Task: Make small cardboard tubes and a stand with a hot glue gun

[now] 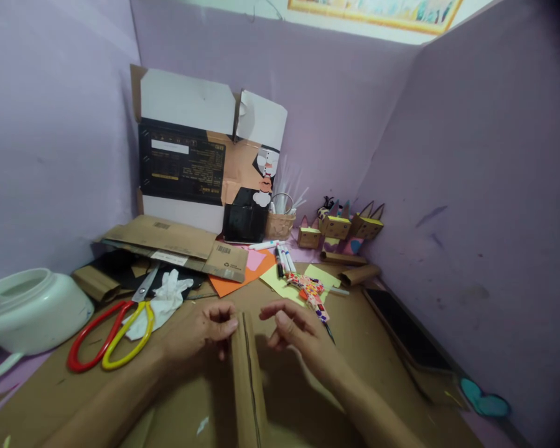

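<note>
A long folded strip of brown cardboard (248, 379) stands out toward me in the middle, with a dark slit running along its length. My left hand (210, 328) pinches its far end at the left side, thumb against the cardboard. To the right of the strip, my right hand (295, 326) hovers apart from it, fingers curved and spread from the thumb, with nothing seen in them. Scissors (129, 323) with one red and one yellow handle lie left of my left hand, beside a crumpled white tissue (168, 295).
A flattened printed box (182, 162) leans on the back wall. Markers (287, 258), an orange sheet (224, 283) and yellow paper (280, 285) lie behind my hands. A white pot (32, 311) stands left; a dark tablet-like slab (408, 330) lies right. Small cardboard animal figures (336, 227) stand behind.
</note>
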`<state>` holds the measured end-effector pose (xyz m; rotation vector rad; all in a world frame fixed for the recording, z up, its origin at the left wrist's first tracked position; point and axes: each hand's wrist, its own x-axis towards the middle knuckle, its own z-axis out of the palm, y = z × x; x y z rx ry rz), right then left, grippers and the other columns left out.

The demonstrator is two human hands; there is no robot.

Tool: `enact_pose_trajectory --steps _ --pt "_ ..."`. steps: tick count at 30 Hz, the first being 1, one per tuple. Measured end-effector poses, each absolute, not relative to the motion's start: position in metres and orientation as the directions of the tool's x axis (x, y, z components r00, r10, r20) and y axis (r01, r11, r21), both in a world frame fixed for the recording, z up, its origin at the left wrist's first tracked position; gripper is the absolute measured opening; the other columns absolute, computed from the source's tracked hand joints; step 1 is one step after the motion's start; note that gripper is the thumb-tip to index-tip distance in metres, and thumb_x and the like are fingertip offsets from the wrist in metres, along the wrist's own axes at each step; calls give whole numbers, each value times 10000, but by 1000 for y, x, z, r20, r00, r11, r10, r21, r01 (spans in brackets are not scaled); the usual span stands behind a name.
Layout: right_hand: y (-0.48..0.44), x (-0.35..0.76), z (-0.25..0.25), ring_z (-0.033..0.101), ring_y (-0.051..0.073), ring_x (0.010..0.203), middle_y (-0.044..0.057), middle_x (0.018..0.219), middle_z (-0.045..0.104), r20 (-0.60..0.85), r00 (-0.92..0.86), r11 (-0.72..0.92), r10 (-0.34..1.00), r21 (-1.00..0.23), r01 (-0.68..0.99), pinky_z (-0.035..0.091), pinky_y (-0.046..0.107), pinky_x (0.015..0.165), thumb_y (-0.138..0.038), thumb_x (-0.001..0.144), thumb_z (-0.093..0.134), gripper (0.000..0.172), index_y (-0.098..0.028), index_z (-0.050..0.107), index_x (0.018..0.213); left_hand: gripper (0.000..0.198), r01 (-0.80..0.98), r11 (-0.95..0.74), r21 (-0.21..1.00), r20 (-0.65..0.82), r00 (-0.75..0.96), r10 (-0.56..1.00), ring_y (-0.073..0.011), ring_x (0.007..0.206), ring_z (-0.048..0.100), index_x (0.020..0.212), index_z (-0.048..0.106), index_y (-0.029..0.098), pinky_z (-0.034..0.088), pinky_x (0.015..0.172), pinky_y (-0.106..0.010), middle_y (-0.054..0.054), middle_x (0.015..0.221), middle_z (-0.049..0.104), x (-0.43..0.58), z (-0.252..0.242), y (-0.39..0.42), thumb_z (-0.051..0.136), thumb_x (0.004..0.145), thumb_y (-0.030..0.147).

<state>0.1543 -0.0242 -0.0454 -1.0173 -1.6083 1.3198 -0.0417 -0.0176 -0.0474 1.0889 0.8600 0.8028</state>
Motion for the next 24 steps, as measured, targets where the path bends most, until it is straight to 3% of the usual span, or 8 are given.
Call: enact_pose_trajectory --steps 2,5,10,14,18,21,24 --pt "-21 156 -46 534 86 524 40 815 607 49 -409 68 911 -997 31 442 235 517 -505 768 548 385 -159 582 933 274 -122 326 937 -221 518 827 -88 474 492 621 573 130 394 452 -191 -3 563 555 -38 -48 -22 707 653 367" --pt "-19 157 -51 498 72 450 -39 598 534 -89 -560 -63 824 -996 65 417 198 452 -485 656 683 407 -161 556 868 279 -112 384 916 -262 559 787 -74 440 475 623 588 138 373 421 -178 0 564 567 -35 -49 -27 726 618 380" --pt "-22 161 -58 497 60 448 -42 594 542 -248 -745 -205 620 -967 152 422 168 434 -435 557 763 414 -151 533 752 299 97 358 929 -337 627 702 -89 452 483 622 598 131 407 447 -206 -3 559 556 -32 -49 -37 708 582 406" --pt "-29 164 -60 468 53 485 -39 596 535 -321 -823 -139 468 -947 289 392 147 448 -421 586 747 366 -131 585 740 266 248 358 900 -429 641 636 -115 421 503 593 532 156 415 434 -232 15 501 515 -27 -50 -55 625 583 406" --pt "-33 163 -53 475 65 498 -49 561 519 -418 -856 -26 305 -902 431 376 147 448 -428 587 746 347 -134 593 690 143 415 329 848 -530 667 524 -97 427 476 565 509 167 385 436 -204 32 480 491 -25 -47 -63 567 590 296" --pt "-30 160 -48 493 73 511 -39 579 531 -426 -869 -63 251 -903 425 383 159 470 -474 649 682 360 -127 614 715 112 464 251 849 -527 715 460 -96 436 461 556 520 173 340 420 -190 37 477 485 -28 -39 -53 572 605 260" --pt "-26 159 -53 444 63 501 -39 575 529 -345 -902 -35 262 -937 348 358 165 474 -493 661 665 391 -108 645 729 150 490 153 858 -505 754 419 -100 439 451 526 502 180 323 415 -195 35 479 486 -31 -34 -40 569 641 250"
